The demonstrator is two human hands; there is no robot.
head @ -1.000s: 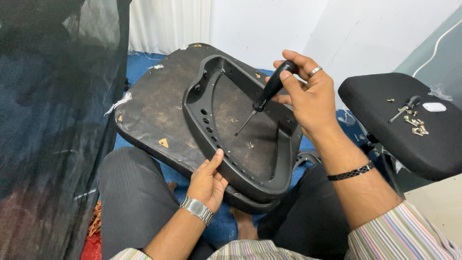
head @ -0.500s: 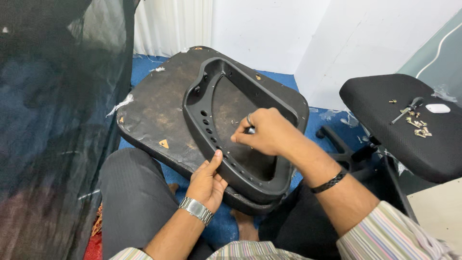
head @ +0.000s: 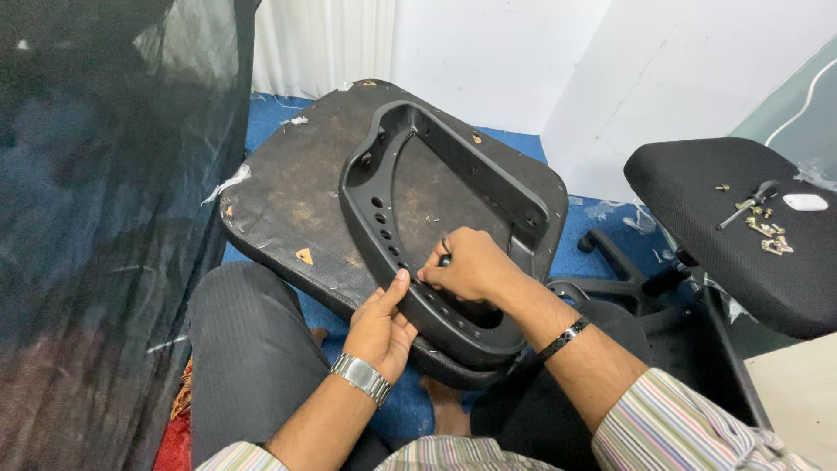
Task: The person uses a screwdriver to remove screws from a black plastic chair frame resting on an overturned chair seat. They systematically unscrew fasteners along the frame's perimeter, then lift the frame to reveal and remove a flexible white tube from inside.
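Note:
An upturned chair seat base (head: 288, 196) lies across my lap, dark and worn, with a black plastic frame (head: 375, 205) on top. My left hand (head: 381, 324) grips the frame's near edge, thumb on its rim. My right hand (head: 469, 266) is closed around a black-handled screwdriver (head: 445, 259), mostly hidden in the fist, pressed down at the near inner edge of the frame beside my left thumb.
A black cushioned chair seat (head: 724, 227) stands at right, carrying a second screwdriver (head: 745, 205), several loose screws (head: 769, 240) and a small white object (head: 804, 202). A dark mesh chair back (head: 96, 218) fills the left. Blue carpet and white walls lie beyond.
My right hand came down from a raised position above the frame, with the screwdriver, to the frame's near inner edge close to my left thumb. My left hand stayed put.

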